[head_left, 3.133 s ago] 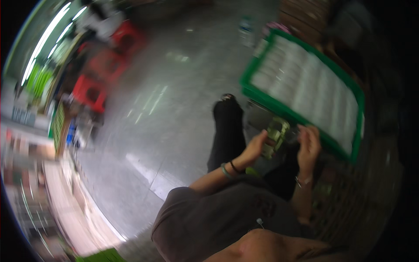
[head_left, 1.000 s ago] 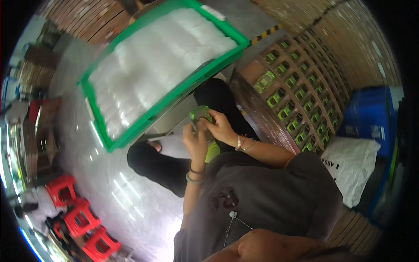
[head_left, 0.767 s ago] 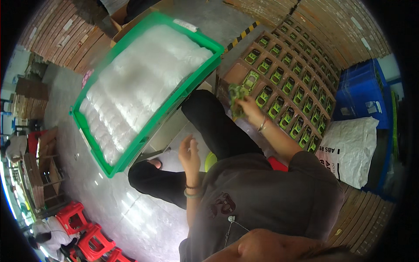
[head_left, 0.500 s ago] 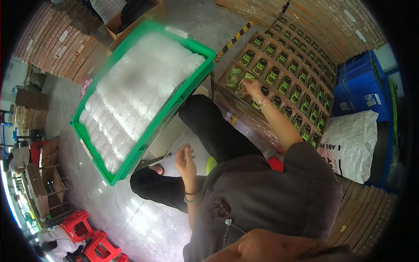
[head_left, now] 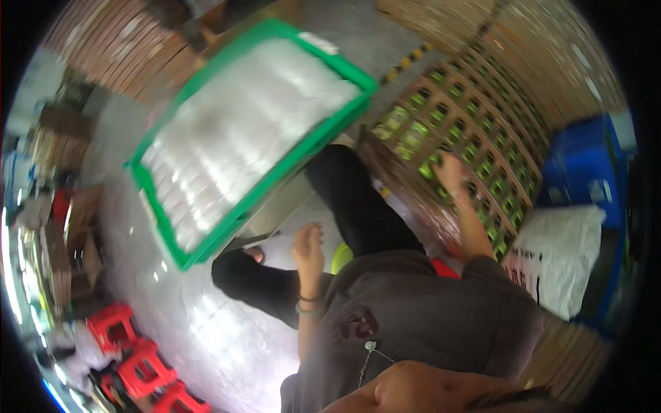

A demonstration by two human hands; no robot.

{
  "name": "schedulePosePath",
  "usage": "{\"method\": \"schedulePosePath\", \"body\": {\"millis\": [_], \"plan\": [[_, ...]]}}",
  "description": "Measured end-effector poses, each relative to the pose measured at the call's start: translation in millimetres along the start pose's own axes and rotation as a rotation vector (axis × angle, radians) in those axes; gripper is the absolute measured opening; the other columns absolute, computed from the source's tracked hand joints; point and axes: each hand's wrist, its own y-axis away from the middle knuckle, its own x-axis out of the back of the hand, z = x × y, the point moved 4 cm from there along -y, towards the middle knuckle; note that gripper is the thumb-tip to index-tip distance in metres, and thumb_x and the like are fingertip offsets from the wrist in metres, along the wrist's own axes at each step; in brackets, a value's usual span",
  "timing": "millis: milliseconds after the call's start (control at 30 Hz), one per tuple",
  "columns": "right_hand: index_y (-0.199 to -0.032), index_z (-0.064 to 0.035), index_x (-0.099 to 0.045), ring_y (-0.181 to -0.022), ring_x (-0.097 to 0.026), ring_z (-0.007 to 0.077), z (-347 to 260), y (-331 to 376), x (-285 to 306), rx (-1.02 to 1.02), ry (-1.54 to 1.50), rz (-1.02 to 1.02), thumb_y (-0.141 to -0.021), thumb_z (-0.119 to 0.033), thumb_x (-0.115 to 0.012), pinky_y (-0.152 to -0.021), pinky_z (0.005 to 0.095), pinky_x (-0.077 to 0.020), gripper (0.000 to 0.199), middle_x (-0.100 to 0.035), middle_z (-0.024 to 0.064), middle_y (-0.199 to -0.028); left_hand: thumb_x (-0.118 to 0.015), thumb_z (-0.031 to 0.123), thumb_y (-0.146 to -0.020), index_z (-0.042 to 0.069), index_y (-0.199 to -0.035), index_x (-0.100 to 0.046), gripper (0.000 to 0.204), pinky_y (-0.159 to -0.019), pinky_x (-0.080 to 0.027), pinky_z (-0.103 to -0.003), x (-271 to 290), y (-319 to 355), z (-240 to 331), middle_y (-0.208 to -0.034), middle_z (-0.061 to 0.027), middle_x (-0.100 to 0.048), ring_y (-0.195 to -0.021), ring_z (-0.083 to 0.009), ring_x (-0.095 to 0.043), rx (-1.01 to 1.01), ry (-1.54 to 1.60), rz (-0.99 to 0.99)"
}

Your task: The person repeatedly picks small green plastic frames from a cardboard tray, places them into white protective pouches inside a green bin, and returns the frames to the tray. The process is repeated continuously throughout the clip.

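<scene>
The right hand [head_left: 451, 172] presses a small green packet [head_left: 428, 167], probably light and crushable, best pinched by its edges, into the cardboard divider grid [head_left: 475, 138]. The left hand [head_left: 308, 246] hangs open, holding nothing.

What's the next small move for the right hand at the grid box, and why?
Probably let go and draw the right hand back toward the lap. It rests on a cell of the brown grid box, whose cells mostly show green items, while the left hand waits open and empty beside the green crate.
</scene>
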Motion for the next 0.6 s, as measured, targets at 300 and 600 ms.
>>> {"method": "schedulePosePath", "body": {"millis": [300,600], "plan": [[-0.110,0.0072,-0.062,-0.080,-0.063,0.0117,-200.8,50.8,66.8,0.489,-0.952,-1.008,-0.084,-0.008,-0.062,-0.073,0.0277,-0.0506,0.031,-0.070,0.0133,-0.095,-0.072,0.015,-0.075,0.003,-0.131,-0.048,0.062,-0.106,-0.031,-0.043,-0.8,5.3,104.6,-0.131,-0.0187,-0.050,-0.129,-0.0372,-0.038,-0.458,-0.123,-0.245],[-0.099,0.0000,-0.067,-0.074,-0.064,0.0177,-428.0,53.4,64.4,1.067,-0.591,-0.812,-0.085,-0.019,-0.063,-0.068,0.0297,-0.0493,0.024,-0.068,0.0135,-0.082,-0.042,0.010,-0.097,-0.002,-0.112,-0.056,0.024,-0.066,-0.050,-0.025,56.2,30.8,28.1,-0.098,-0.0130,-0.067,-0.080,-0.0165,-0.065,0.229,0.326,-0.074]]}}
